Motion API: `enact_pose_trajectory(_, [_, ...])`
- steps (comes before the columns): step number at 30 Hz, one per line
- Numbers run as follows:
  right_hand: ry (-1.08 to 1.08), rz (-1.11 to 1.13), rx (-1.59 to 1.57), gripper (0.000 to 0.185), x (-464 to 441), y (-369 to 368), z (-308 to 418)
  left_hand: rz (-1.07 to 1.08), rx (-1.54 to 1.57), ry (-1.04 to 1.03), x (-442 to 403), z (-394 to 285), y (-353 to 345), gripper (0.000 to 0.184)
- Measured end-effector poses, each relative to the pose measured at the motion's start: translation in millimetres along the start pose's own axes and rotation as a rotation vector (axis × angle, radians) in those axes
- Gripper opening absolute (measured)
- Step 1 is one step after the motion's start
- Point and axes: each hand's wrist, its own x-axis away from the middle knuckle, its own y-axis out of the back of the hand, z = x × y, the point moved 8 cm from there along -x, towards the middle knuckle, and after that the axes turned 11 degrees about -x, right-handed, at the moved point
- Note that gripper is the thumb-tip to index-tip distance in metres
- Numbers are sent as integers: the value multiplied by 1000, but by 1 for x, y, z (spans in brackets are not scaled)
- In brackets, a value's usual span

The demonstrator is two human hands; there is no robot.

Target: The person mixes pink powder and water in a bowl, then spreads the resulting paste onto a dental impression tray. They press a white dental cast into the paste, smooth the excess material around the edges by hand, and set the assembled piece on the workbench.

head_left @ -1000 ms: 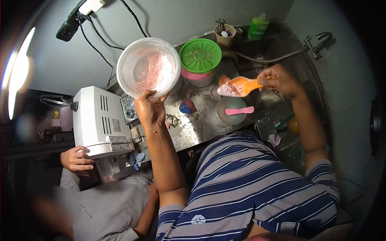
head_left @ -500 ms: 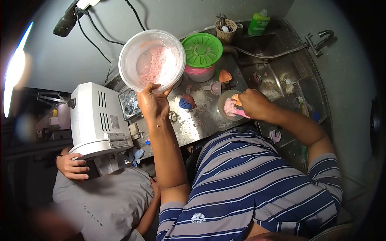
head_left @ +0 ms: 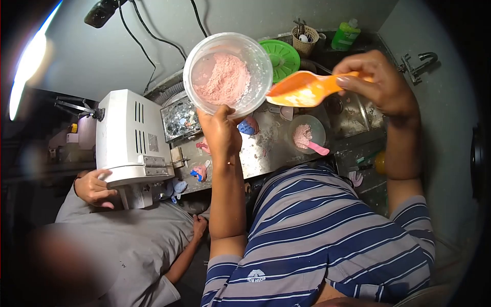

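Note:
My left hand (head_left: pixel 221 128) grips the near rim of a clear plastic tub (head_left: pixel 192 77), tilted toward me. Pink powder (head_left: pixel 225 82) lies inside it. Between the thumb and fingers of my right hand (head_left: pixel 381 84) is the handle of an orange scoop (head_left: pixel 307 88), with pale powder residue in its bowl. The scoop's tip is at the right side of the tub. Below, on the metal counter, stands a translucent mixing bowl (head_left: pixel 318 127) with pink powder (head_left: pixel 302 135) and a pink spatula (head_left: pixel 318 148) in it.
At left is a white machine (head_left: pixel 128 138) with a co-worker's hand (head_left: pixel 94 188) on its edge. A green lid (head_left: pixel 284 59), a basket (head_left: pixel 305 43) and a green bottle (head_left: pixel 346 36) stand at the back, beside a sink with a faucet (head_left: pixel 417 66). Blue-and-pink dental impressions (head_left: pixel 248 126) lie on the counter.
My right hand has lifted the orange scoop from the mixing bowl up to the tub's right side. The tub appears further right, and the view has shifted. The spatula stays in the bowl.

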Motion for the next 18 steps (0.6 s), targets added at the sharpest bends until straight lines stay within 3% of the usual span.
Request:
enact_pose_trajectory(2, [173, -31, 325, 19, -22, -21, 0, 54, 66, 22, 1, 7, -9, 67])
enact_pose_trajectory(3, [33, -94, 314, 19, -33, -33, -13, 57, 83, 2, 4, 6, -16, 67])
enact_pose_trajectory(5, [280, -181, 464, 14, -50, -58, -16, 81, 91, 2, 13, 0, -28, 73])
enact_pose_trajectory(8, [311, -210, 548, 11, -63, -87, -44, 46, -65, -26, 13, 17, -18, 84])
enact_pose_trajectory(9, [315, -207, 545, 11, -63, -89, -43, 46, -19, -36, 14, 12, -23, 95])
enact_pose_trajectory(12, [354, -136, 481, 11, -65, -96, -43, 51, 41, -76, 17, 13, -25, 99])
enact_pose_trajectory(15, [290, -267, 465, 11, -66, -85, -50, 42, 53, -93, 21, 13, -27, 101])
enact_pose_trajectory(18, [257, -186, 390, 11, -66, -99, -54, 43, 51, -92, 20, 15, -29, 101])
